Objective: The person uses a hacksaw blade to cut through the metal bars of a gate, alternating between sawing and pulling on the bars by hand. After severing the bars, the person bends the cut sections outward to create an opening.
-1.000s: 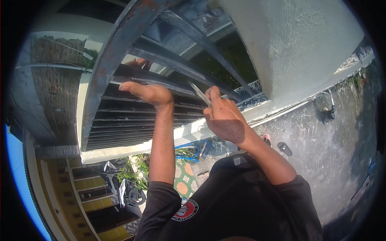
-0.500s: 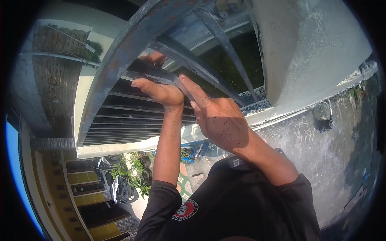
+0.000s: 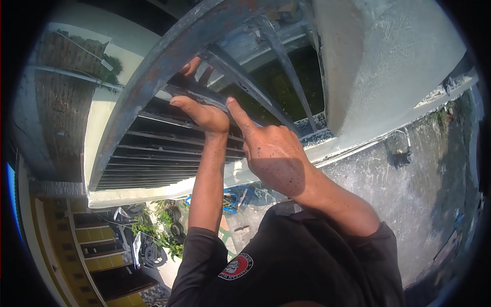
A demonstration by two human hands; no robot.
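Observation:
A grey metal railing [image 3: 132,84] with a worn, rust-flecked frame and many slim bars fills the upper left. My left hand [image 3: 207,116] is closed around one flat dark bar [image 3: 197,91]; its thumb lies on the near side, and its fingertips show beyond the bar. My right hand [image 3: 276,153], speckled with dark dots, is beside it. Its index finger stretches up along the bar near my left palm, while the other fingers curl underneath. Whatever those curled fingers hold is hidden.
A rough grey wall [image 3: 394,66] stands at the right of the railing, with a pale ledge [image 3: 235,171] under the bars. Below are a concrete floor [image 3: 368,189], leafy plants [image 3: 161,225] and a parked motorcycle [image 3: 151,250].
The railing and background have shifted slightly left in view. A thin grey flat edge beside my right index finger, visible earlier, is now hardly seen. My left hand keeps its hold on the bar.

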